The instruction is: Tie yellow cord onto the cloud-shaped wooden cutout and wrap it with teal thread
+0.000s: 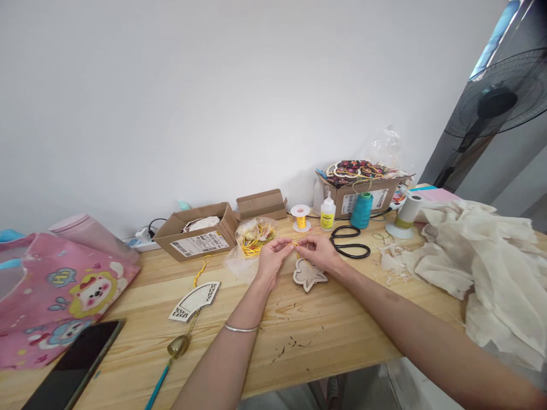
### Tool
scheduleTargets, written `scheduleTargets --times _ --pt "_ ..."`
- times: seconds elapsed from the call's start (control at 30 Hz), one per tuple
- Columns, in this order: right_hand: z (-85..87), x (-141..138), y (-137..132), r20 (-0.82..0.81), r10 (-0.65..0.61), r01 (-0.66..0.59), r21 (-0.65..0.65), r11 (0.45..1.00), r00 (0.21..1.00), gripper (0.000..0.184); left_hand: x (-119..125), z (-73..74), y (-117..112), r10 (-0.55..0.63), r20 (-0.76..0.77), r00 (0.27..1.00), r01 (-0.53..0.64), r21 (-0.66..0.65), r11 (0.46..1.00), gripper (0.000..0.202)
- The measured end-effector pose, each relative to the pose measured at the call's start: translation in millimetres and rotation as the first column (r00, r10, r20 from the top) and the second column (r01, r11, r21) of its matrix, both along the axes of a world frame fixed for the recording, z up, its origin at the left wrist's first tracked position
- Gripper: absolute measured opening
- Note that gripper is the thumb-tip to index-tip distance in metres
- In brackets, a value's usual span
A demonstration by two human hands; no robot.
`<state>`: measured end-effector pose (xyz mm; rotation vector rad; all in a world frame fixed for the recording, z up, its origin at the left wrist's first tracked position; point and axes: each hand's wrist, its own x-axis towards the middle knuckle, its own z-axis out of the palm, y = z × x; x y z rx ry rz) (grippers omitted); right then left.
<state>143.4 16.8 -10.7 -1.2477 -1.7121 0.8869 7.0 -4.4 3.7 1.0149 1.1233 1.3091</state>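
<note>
As I see it from here, my left hand (pixel 272 261) and right hand (pixel 319 253) pinch cord (pixel 295 244) just beyond the ornament (pixel 308 275); spool (pixel 301 221) sits behind it, scissors (pixel 368 250) right, fan piece (pixel 195 302) left.

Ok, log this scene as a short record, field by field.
Left hand: pinching yellow cord
Right hand: pinching the same cord
Below hands: ornament, on the cord
Beyond hands: spool, bottle
Right of hands: scissors, handles visible
Far left: bag, phone
</note>
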Motion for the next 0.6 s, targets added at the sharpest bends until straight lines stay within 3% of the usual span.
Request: scheduleTargets --times 0.2,0.6 --pt "9.2 -1.3 -4.8 -0.198 0.010 -0.051 -0.200 0.978 0.980 0.020 1.2 1.9 -1.7 0.014 0.002 1.000 -0.014 0.005 1.000 0.025" --pt "13.1 1.3 -6.9 -0.362 -0.032 -0.096 -0.330 0.939 0.932 0.017 2.2 1.4 -0.6 0.023 -0.101 0.995 -0.014 0.085 0.996 0.023"
